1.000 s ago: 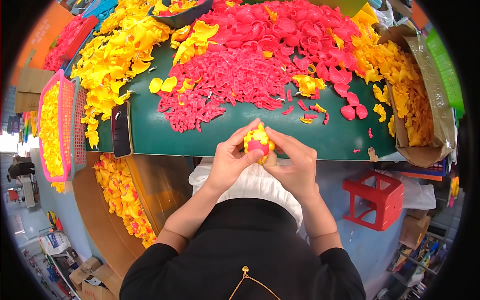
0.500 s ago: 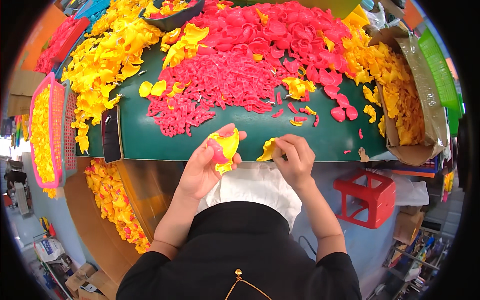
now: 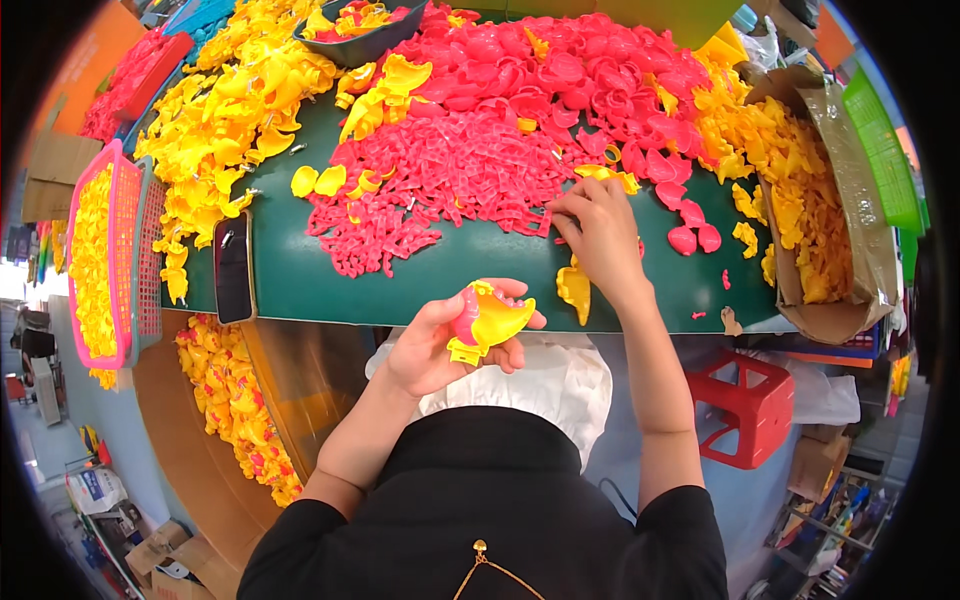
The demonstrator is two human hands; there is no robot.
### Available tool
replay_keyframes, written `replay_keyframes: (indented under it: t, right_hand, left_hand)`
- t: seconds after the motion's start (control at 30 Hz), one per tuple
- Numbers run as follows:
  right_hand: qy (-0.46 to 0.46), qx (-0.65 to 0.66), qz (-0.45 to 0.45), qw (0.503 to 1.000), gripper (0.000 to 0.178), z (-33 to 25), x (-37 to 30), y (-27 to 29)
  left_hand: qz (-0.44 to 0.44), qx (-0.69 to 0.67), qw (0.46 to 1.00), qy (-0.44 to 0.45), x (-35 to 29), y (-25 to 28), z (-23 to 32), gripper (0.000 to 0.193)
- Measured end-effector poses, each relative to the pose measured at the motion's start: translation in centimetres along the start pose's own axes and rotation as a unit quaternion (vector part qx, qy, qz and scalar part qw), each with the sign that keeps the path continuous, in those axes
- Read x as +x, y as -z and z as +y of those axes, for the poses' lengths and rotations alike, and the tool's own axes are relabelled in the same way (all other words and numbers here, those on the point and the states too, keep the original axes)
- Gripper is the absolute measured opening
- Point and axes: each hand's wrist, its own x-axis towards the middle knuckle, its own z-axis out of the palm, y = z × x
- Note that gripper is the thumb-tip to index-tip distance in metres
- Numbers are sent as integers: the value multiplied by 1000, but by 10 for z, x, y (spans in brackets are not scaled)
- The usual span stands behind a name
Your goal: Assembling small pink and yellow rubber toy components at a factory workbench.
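Note:
My left hand (image 3: 425, 350) is closed around a yellow and pink plastic part (image 3: 497, 322), a curved yellow shell with a pink piece fitted along its side, held just in front of the table edge. My right hand (image 3: 603, 235) reaches over the green table, thumb and forefinger pinched at the near right border of a heap of small pink strips (image 3: 440, 165). What sits between those fingertips is too small to make out. Below that hand, a curved yellow shell (image 3: 574, 288) lies at the table's front edge.
Pink rounded shells (image 3: 590, 75) pile up at the back, yellow shells (image 3: 235, 95) at left. A phone (image 3: 234, 268) lies near the left edge. A cardboard box (image 3: 868, 230) and a pink basket (image 3: 125, 260) hold yellow pieces. A red stool (image 3: 745, 410) stands below right.
My right hand has moved forward to the pink strips, and the yellow shell it held is now by the table edge. My left hand has shifted right and turned its part.

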Motion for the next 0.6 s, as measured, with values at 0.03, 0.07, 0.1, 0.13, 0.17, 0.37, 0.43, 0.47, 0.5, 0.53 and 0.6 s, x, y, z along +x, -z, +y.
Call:
replay_keyframes:
  t: [0.03,0.07,0.1,0.13,0.17,0.37,0.43,0.47,0.5,0.53,0.6]
  right_hand:
    - [1,-13,-9,1000,13,-1,2,4]
    - [0,-10,-10,1000,13,0,2,5]
    - [-8,16,42,999,13,1,1,6]
    - [-12,42,89,995,13,-2,2,7]
    - [-64,80,72,992,13,-6,-2,12]
    - [-207,409,-24,888,13,-50,-40,41]
    - [-240,549,-58,798,12,-55,-44,40]
    - [-227,570,-55,788,11,-58,-45,38]
    - [-213,590,-52,777,10,-59,-46,37]
    - [-212,592,-53,776,10,-59,-45,36]
    - [-192,626,-93,750,11,-58,-41,36]
  left_hand:
    - [7,14,1000,5,0,-1,1,66]
    - [10,14,1000,7,1,0,1,66]
    - [21,9,1000,9,2,2,-1,66]
    - [31,2,999,5,1,5,-3,67]
    - [35,-2,999,3,1,8,-5,67]
    - [23,-82,996,28,4,14,-5,73]
    - [-15,-50,998,37,4,12,-2,68]
    - [-13,-51,998,40,4,11,-1,68]
    - [-8,-33,998,51,3,9,0,68]
    - [-3,-14,998,60,2,8,1,67]
    - [22,14,997,74,-2,9,-1,72]
